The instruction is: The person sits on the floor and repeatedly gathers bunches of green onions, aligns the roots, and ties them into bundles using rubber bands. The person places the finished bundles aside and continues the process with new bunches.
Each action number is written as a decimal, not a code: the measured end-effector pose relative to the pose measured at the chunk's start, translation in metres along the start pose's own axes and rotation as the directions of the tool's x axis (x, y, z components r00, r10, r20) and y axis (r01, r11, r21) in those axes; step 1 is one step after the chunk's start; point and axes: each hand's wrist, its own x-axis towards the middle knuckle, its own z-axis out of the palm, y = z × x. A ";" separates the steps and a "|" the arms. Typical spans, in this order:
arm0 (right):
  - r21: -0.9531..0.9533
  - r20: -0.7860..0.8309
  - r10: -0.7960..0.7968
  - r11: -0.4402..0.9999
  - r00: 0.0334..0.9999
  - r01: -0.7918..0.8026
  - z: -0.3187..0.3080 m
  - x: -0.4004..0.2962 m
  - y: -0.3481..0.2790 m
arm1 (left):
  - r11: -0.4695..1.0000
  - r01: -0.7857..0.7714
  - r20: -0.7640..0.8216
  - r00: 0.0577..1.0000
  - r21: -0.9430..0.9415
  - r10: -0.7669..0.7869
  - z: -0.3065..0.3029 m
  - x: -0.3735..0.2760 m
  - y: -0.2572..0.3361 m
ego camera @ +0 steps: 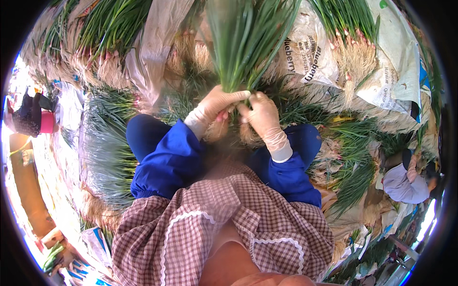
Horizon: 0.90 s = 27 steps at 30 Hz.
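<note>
My left hand [217,103], in a thin pale glove, is closed around a bunch of spring onions [234,46] just above the bulbs. The long green leaves point away from me, and pale roots [216,130] hang below the hand. Beside it my right hand [264,113], gloved the same way, grips a few spring onion stalks [254,77] near their base. More roots [247,133] show under its fingers. Both hands are close together between my bent knees; the exact finger grip on the right is partly hidden and blurred.
Rooted spring onions lie stacked at the far left [111,32], far right [352,50], near left [111,143] and near right [352,153]. Printed woven sacks [304,46] cover part of the far heap. Other people sit at the right [406,182] and left edge [30,112].
</note>
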 end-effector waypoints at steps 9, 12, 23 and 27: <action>0.639 0.479 -0.072 0.712 0.875 -0.291 -0.008 -0.025 -0.001 | 0.898 0.182 0.200 0.974 -0.399 -0.109 -0.030 -0.004 -0.005; 0.022 0.044 -0.208 0.978 0.977 0.207 -0.015 -0.025 -0.004 | 0.974 0.077 0.214 0.976 -0.212 -0.031 -0.030 -0.003 -0.016; 0.798 -0.133 0.312 0.596 0.941 -0.085 -0.019 -0.001 0.023 | 0.962 -0.081 0.246 0.958 -0.259 0.147 -0.006 -0.010 -0.049; 0.174 -0.207 -0.049 0.981 0.977 0.086 -0.100 0.008 0.048 | 0.881 -0.050 0.333 0.915 -0.470 0.229 0.006 -0.030 -0.041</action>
